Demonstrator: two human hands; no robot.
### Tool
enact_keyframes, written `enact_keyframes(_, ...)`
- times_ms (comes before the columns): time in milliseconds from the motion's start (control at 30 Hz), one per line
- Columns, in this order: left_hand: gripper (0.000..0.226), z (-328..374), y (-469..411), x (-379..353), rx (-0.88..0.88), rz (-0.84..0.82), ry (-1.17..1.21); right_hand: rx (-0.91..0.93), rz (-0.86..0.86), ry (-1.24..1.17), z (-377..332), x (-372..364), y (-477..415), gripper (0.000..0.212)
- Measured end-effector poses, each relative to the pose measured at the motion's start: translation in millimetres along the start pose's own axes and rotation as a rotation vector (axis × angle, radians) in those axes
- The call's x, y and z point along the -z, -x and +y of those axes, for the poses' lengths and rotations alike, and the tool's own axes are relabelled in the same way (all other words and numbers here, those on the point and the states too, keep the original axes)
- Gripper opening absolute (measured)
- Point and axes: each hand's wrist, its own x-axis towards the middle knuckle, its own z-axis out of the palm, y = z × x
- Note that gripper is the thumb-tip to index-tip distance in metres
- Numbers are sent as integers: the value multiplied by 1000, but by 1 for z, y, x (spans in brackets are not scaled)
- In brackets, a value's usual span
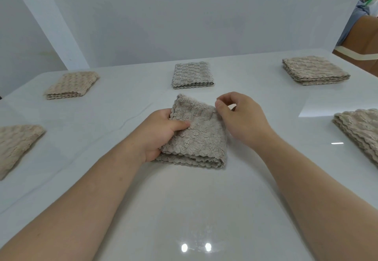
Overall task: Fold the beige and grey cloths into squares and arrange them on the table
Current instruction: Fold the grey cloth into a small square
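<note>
A white wall (184, 15) rises behind a glossy white table (184, 199), and a cardboard box (366, 41) shows past the table's far right corner. In the middle of the table lies the grey cloth (200, 137), folded into a rough square with its layered edge toward the near side. The left hand (161, 131) grips its left edge, thumb on top and fingers tucked around the side. The right hand (241, 115) sits at the cloth's far right corner with its fingers curled and the thumb against the fabric; bare table shows between thumb and forefinger, and I cannot tell whether it pinches the edge.

Five folded squares lie around it:
- second grey cloth (192, 75), at the middle of the far edge
- far left beige cloth (71, 85), near the far left corner
- far right beige cloth (315, 70), near the far right corner
- left beige cloth (16, 144), at the left edge
- right beige cloth (360, 129), at the right edge
</note>
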Motion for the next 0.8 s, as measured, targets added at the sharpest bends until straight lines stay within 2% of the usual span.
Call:
enact_keyframes(100,19,2,1,-2,45,0,69,26,-76,105,5,-6,-3,34)
enact_keyframes(233,25,3,1,-2,66,1,149,47,-80,135,7,-11,-6,30)
enact_keyframes(400,33,0,4,-9,7,-77,112,73,-63,145,11,-18,-10,26)
enact_keyframes(567,32,-4,0,-13,-26,1,60,72,-22,125,10,-22,-9,25)
enact_keyframes(800,27,-1,-2,-6,89,2,100,44,-45,76,13,-24,-9,26)
